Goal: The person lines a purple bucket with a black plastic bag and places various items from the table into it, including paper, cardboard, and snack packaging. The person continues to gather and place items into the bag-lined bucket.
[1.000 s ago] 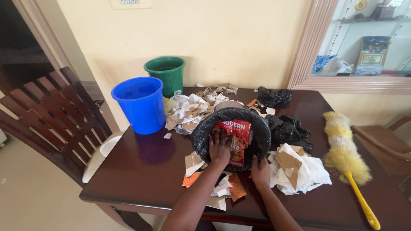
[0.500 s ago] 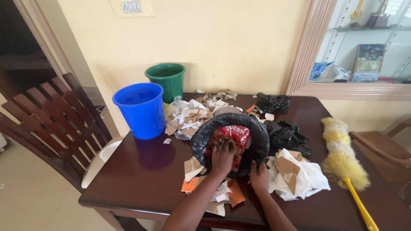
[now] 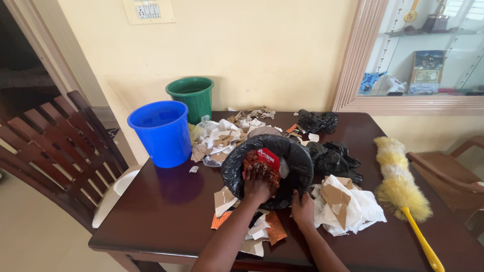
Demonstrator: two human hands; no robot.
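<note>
Left hand: the left hand (image 3: pixel 258 187) is inside the black-lined bin (image 3: pixel 267 168), fingers closed on a red wrapper (image 3: pixel 262 162).
Right hand: the right hand (image 3: pixel 302 209) lies open and flat against the bin's near rim, steadying it.
Change: over the last second the wrapper has been crumpled and pushed deeper into the bin; the right hand has stayed put.
Meaning: this piece looks nearly packed in.
Left over: torn paper scraps (image 3: pixel 252 231) lie near, and a paper pile (image 3: pixel 222 138) lies far left beside the blue bucket (image 3: pixel 162 132).

black bin bag (image 3: pixel 297 161), red wrapper (image 3: pixel 264 160) inside; blue bucket (image 3: pixel 161 132) left, green bucket (image 3: pixel 192 95) far (yellow duster (image 3: pixel 403 189) right)
</note>
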